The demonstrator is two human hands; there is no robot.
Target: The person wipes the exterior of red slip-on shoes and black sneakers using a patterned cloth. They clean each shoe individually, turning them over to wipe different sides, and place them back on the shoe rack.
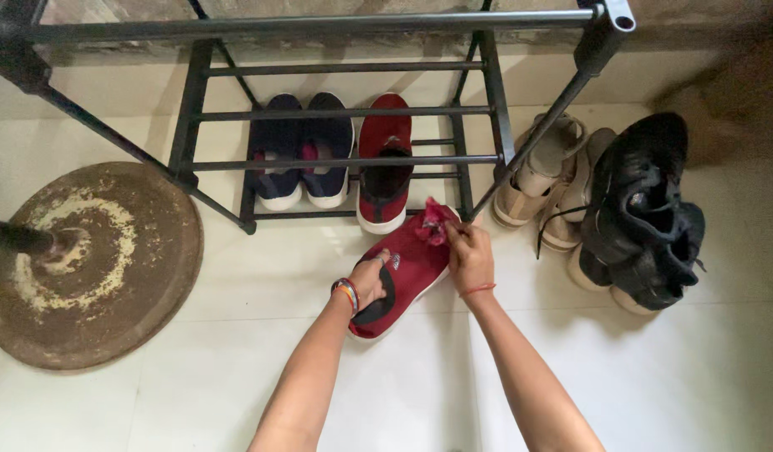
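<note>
A dark red slip-on shoe (407, 266) lies on the white floor in front of a black metal shoe rack (345, 113). My left hand (370, 280) grips it at the heel opening. Against the shoe's toe, my right hand (468, 255) presses a crumpled pink-red cloth (437, 219). Its matching red shoe (384, 163) stands on the rack's lowest shelf, beside a pair of navy shoes (303, 155).
A round brown rusty stand base (89, 264) with a pole sits at left. Right of the rack lie beige sandals (546, 172) and a pile of black sneakers (646, 209). White floor tiles (654, 377) stretch to the front.
</note>
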